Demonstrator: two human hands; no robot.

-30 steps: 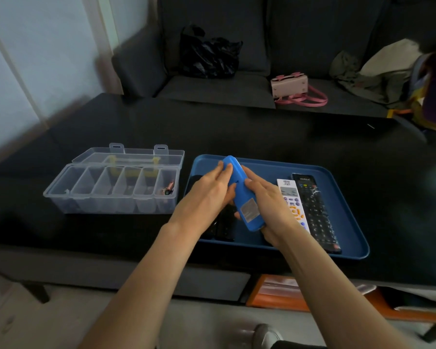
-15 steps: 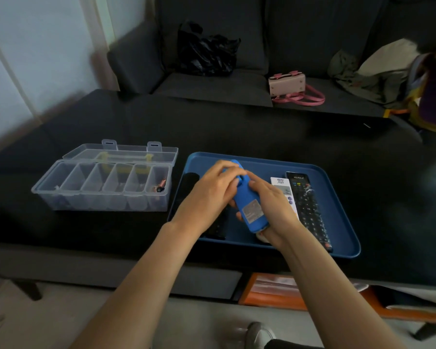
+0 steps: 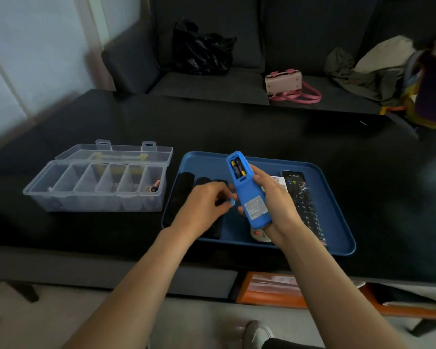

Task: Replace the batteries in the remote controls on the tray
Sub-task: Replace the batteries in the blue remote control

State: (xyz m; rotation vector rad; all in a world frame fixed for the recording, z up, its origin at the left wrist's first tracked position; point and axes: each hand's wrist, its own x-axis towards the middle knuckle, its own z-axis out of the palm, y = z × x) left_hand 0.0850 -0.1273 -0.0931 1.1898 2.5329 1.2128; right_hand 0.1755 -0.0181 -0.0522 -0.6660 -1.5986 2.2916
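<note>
Our right hand [image 3: 275, 200] grips the blue remote [image 3: 248, 191] above the near half of the blue tray [image 3: 337, 238], back side up and tilted away from us, its battery bay open with batteries [image 3: 238, 169] showing inside. Our left hand [image 3: 204, 206] hangs just beside it, fingers curled and pinching a small blue piece [image 3: 232, 202] at the fingertips; we cannot tell what that piece is. Under our hands, black remotes [image 3: 184, 187] lie along the tray's left side, and a long black remote [image 3: 303, 200] lies near its right edge with a white remote [image 3: 278, 181] beside it, mostly hidden. Left of the tray on the black table [image 3: 237, 127] stands a clear compartment box [image 3: 96, 183], lid open, a battery [image 3: 155, 185] in its rightmost compartment. Beyond the table's far edge, a sofa [image 3: 212, 79] carries a black bag [image 3: 202, 49] and a pink handbag [image 3: 285, 84].
</note>
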